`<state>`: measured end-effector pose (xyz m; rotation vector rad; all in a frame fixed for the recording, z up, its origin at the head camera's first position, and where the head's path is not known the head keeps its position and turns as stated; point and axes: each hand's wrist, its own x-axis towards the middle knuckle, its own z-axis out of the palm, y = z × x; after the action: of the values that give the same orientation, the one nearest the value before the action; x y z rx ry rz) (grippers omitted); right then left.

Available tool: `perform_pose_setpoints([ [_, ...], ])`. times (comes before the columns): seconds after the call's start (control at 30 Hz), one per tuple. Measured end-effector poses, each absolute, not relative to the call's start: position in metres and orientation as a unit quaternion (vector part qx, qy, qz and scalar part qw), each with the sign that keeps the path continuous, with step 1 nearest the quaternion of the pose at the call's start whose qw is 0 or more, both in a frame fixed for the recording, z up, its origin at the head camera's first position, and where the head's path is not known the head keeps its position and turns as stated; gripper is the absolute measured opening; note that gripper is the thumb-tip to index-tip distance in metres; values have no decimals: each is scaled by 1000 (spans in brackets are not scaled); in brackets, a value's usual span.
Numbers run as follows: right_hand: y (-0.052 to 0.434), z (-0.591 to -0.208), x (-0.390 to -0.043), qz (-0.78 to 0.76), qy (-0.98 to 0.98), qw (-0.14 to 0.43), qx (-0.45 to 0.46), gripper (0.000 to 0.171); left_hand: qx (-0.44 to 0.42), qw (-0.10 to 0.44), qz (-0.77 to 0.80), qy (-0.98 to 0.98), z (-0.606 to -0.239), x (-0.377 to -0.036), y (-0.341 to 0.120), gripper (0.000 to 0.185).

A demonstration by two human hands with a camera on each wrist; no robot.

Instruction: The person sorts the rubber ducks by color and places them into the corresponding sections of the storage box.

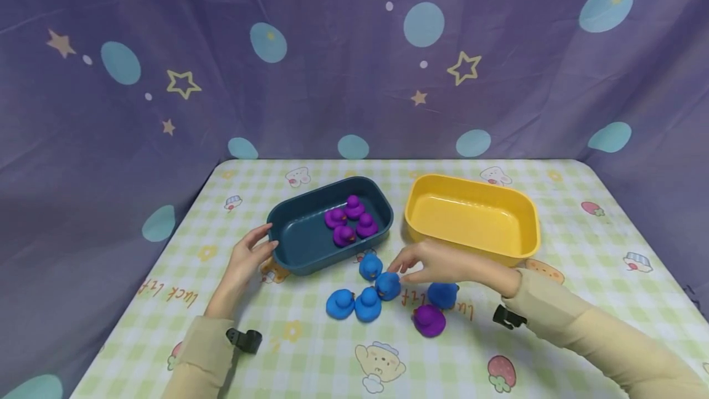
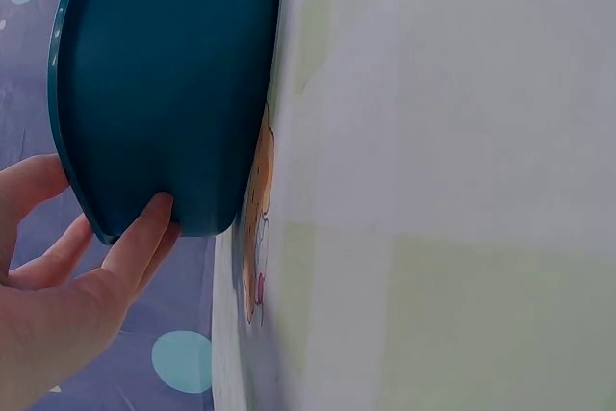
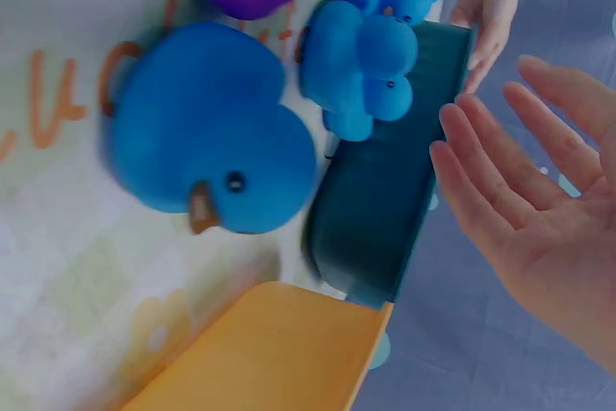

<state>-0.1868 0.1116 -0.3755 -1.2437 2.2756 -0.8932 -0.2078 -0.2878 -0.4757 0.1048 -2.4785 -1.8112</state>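
A dark blue tray [image 1: 301,245] holds several purple ducks [image 1: 350,220]. My left hand [image 1: 252,254] rests its straight fingers [image 2: 144,228] against the left end of the dark blue tray [image 2: 164,84]. Several blue ducks [image 1: 368,305] and one purple duck [image 1: 429,319] lie loose on the table in front of the trays. My right hand [image 1: 412,261] hovers over them, fingers spread and holding nothing, its fingertips close to one blue duck [image 1: 388,285]. The right wrist view shows the open right hand [image 3: 529,199] beside a big blue duck [image 3: 202,141].
An empty yellow tray [image 1: 471,217] stands to the right of the blue one, just behind my right hand. The checked tablecloth [image 1: 581,251] covers the table. A purple starry curtain [image 1: 354,48] hangs behind and to the sides.
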Motion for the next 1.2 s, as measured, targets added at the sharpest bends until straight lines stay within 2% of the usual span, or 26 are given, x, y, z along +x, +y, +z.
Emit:
perform_pose_setpoints([
  [0.47, 127, -390, -178, -314, 787, 280, -452, 24, 36, 37, -588, -807, -475, -208, -287, 63],
  [0.73, 132, -392, -172, -293, 788, 278, -464, 28, 39, 31, -590, -806, -472, -207, -287, 65],
  [1.0, 135, -396, -168, -288, 796, 295, -443, 34, 47, 12, -583, -811, -437, -189, -268, 55],
  [1.2, 135, -398, -165, -306, 784, 302, -448, 34, 43, 24, -591, -805, -462, -201, -281, 65],
])
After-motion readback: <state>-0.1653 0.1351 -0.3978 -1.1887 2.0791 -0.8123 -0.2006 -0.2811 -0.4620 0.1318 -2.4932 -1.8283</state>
